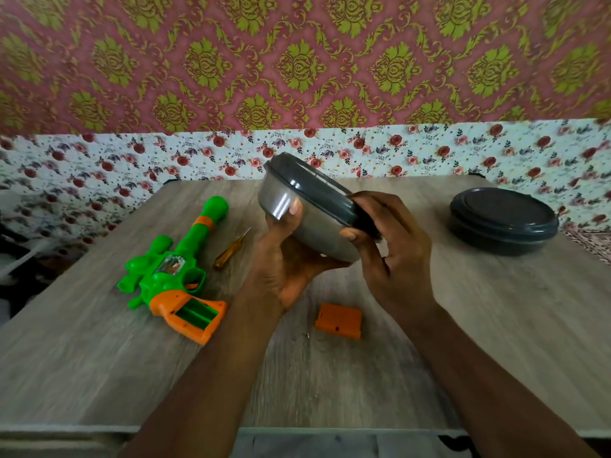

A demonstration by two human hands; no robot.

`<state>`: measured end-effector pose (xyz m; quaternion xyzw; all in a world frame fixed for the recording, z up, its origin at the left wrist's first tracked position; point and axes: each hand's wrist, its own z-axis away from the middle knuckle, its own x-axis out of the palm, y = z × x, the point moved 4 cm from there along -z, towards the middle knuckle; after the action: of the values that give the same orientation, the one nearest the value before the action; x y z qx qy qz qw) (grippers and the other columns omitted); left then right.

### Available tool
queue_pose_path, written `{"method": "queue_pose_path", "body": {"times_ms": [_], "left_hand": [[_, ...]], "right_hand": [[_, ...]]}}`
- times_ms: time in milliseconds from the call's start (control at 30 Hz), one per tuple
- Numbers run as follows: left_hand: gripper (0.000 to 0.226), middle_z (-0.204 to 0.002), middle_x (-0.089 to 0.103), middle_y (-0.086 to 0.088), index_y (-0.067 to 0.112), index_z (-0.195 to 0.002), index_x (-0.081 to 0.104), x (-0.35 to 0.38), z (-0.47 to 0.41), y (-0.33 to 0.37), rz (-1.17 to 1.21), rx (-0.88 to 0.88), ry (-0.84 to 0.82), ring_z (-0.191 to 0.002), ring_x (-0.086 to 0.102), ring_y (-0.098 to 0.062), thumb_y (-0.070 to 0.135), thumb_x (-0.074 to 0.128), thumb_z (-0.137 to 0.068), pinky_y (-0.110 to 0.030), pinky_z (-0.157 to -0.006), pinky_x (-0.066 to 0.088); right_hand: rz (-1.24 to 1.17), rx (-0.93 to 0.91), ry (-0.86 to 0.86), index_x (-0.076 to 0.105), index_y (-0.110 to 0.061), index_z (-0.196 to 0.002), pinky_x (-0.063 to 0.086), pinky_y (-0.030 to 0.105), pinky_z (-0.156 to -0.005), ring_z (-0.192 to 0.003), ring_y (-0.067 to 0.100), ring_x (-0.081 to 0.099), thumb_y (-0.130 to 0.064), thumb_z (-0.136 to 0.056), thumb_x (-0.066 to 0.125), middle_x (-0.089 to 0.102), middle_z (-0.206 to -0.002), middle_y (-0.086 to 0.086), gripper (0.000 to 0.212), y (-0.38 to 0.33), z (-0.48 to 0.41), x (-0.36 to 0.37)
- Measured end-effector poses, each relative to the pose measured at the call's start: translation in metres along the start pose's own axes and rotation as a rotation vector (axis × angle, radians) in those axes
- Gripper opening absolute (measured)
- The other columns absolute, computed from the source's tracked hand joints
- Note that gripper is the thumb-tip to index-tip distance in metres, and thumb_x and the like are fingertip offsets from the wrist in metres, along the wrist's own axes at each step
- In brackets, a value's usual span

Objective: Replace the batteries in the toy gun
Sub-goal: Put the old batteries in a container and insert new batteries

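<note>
On the wood-grain table (pixel 429 358), left of centre, lies the green and orange plastic toy gun (pixel 172 269), its grip compartment open, with the orange battery cover (pixel 338 321) lying apart and an amber-handled screwdriver (pixel 231 250) beside the barrel. Above, the left hand (pixel 284 259) cups a tilted steel bowl with a grey lid (pixel 307 206), fingers clamped underneath, while the right hand (pixel 393 252) pinches the lid's rim; its contents are hidden. A second grey-lidded bowl (pixel 502 219) sits blurred at far right.

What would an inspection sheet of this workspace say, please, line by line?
Surface: wood-grain table, mostly bare.
Job's things: toy gun lying flat, battery bay open; orange cover loose; screwdriver beside the gun; batteries not seen.
Clutter: second lidded container, far right.
Grippers: left hand cradles a tilted steel container; right hand grips its grey lid.
Cables: nothing seen.
Surroundings: floral cloth, patterned wall.
</note>
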<state>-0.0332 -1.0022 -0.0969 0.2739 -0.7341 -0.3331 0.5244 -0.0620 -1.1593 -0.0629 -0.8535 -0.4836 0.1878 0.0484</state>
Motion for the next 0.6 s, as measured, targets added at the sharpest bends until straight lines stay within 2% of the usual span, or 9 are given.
{"method": "queue_pose_path", "body": {"times_ms": [200,433,600], "left_hand": [[0.096,-0.151,0.044,-0.031,0.014,-0.155,0.037,0.0001,0.0005,-0.0013,-0.001,-0.025,-0.02,-0.134,0.048,-0.055,0.045,0.084,-0.076,-0.085,-0.094,0.038],[0.092,-0.152,0.043,-0.032,0.011,-0.155,0.036,0.0019,0.0025,-0.0012,-0.051,-0.058,0.0,-0.136,0.045,-0.056,0.047,0.079,-0.082,-0.087,-0.097,0.033],[0.096,-0.15,0.046,-0.031,0.013,-0.155,0.036,0.0035,0.004,0.0015,-0.072,-0.06,0.065,-0.134,0.048,-0.056,0.048,0.082,-0.079,-0.084,-0.097,0.037]], "right_hand": [[-0.051,-0.012,-0.028,0.062,0.01,-0.128,0.058,0.029,-0.097,-0.121,0.028,0.065,-0.016,-0.1,0.06,0.064,-0.13,0.021,0.039,0.0006,0.0023,0.0022],[-0.066,-0.028,-0.062,0.062,0.006,-0.132,0.056,0.025,-0.099,-0.124,0.021,0.063,-0.009,-0.098,0.065,0.063,-0.135,0.012,0.037,0.0032,0.0026,-0.0017],[-0.002,-0.102,-0.08,0.067,0.007,-0.126,0.057,0.027,-0.099,-0.123,0.023,0.066,-0.011,-0.094,0.073,0.068,-0.131,0.017,0.037,0.004,0.0015,-0.0041]]}}
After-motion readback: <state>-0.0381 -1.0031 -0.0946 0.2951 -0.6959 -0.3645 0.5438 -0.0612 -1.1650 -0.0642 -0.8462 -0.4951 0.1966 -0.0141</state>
